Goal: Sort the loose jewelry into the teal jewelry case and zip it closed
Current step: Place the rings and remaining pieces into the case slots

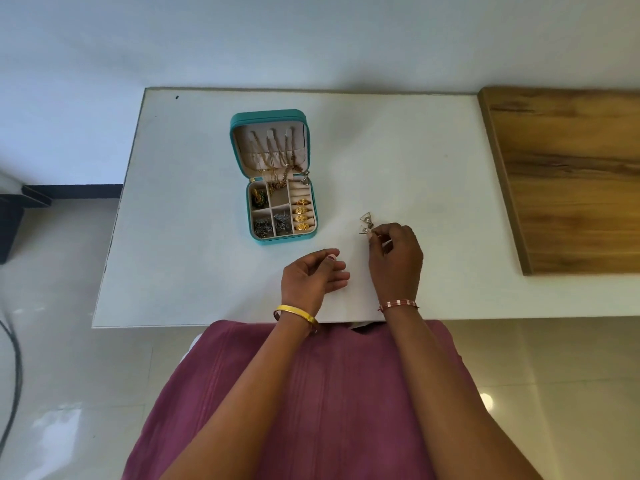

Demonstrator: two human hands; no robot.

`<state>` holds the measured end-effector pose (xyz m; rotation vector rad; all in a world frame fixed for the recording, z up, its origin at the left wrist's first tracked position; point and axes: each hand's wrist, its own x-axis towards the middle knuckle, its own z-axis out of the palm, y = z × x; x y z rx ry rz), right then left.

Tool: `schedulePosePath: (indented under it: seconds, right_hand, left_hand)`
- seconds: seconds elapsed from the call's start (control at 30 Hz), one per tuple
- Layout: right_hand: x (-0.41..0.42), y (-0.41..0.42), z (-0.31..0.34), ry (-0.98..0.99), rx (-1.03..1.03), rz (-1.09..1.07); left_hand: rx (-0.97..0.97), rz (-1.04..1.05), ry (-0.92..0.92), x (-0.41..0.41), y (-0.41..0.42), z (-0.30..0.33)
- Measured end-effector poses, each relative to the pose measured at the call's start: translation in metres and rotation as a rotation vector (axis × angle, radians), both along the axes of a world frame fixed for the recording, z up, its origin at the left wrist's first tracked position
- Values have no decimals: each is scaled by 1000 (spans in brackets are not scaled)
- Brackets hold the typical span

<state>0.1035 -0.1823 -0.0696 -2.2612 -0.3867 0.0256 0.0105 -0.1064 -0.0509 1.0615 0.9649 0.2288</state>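
Note:
The teal jewelry case (281,239) lies open on the white table (194,202), lid propped back with gold chains hung inside. Its tray holds gold rings in the right roll, dark earrings in the lower cells and a green-gold piece at upper left. A small pile of silver triangle earrings (366,221) lies on the table to the right of the case. My right hand (394,258) pinches one small silver piece at the pile's near edge. My left hand (313,275) hovers palm-up beside it, fingers loosely curled, holding nothing.
A wooden board (568,174) covers the table's right end. The table's near edge runs just above my lap. To the left are floor, a dark object and a black cable (14,375).

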Motion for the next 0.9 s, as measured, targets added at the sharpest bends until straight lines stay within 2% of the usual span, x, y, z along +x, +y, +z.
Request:
schedulePosePath:
  seconds: [0.07, 0.17, 0.27, 0.4, 0.47, 0.53, 0.6, 0.7, 0.8, 0.9]
  right_hand:
    - [-8, 1, 9, 22, 115, 32]
    - [-24, 3, 18, 45, 168, 177]
    - [-38, 6, 20, -15, 71, 338]
    - [-37, 8, 17, -216, -151, 396]
    - [-35, 6, 14, -289, -219, 433]
    - [-34, 5, 12, -245, -201, 465]
    - [-31, 5, 13, -132, -104, 441]
    - [-20, 5, 12, -38, 46, 276]
    - [-6, 4, 7, -51, 10, 72]
    - [1, 10, 3, 12, -69, -10]
  left_hand:
    - [-3, -5, -6, -1, 0, 0]
    - [-29, 9, -42, -3, 0, 2]
    - [-60, 50, -58, -6, 1, 3]
    - [-215, 138, -113, -9, 5, 4]
    - [-192, 132, -134, -11, 5, 3]
    - [-108, 109, -124, -12, 4, 0]
    - [-94, 125, -116, -12, 3, -2]
    - [-148, 153, -143, -11, 4, -2]
    - [-169, 138, -157, -11, 5, -4]
    - [-186, 132, -158, -12, 7, -5]
